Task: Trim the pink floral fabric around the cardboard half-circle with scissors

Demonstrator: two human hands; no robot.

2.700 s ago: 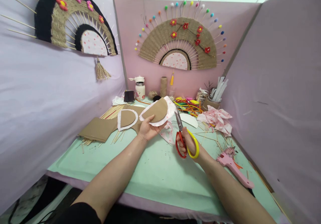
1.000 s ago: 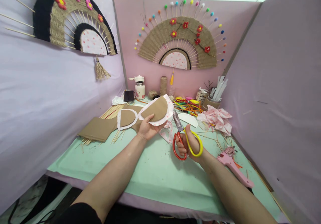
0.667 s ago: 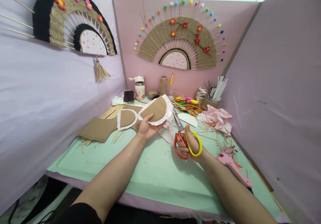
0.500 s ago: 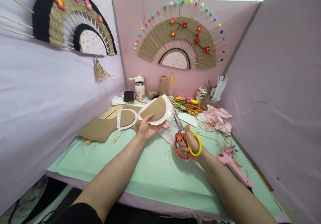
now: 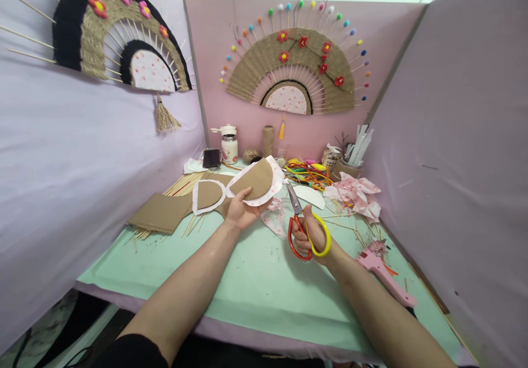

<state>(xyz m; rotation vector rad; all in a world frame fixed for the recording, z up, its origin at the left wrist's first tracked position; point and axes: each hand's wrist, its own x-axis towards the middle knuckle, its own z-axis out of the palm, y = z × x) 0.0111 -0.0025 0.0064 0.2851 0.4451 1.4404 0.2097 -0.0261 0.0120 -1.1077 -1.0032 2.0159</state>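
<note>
The left hand (image 5: 243,211) has its grip closed on a brown cardboard half-circle (image 5: 256,180) that has white spotted cloth around its edge. The thumb is on top of the card and the fingers are under it. The hand holds it up above the green worktop (image 5: 247,280).

The right hand (image 5: 314,235) has its grip closed on the scissors (image 5: 303,226). The fingers go through the red and yellow handles. The blades are nearly shut and point up toward the right edge of the half-circle, just beside it.

Just left of the left hand, a smaller half-circle piece (image 5: 209,195) lies on flat brown card (image 5: 163,211), with thin wooden sticks (image 5: 183,184) under them. To the right of the right hand, a pink glue gun (image 5: 383,272) lies on the worktop. Beyond it is a heap of pink spotted cloth (image 5: 357,192).
</note>
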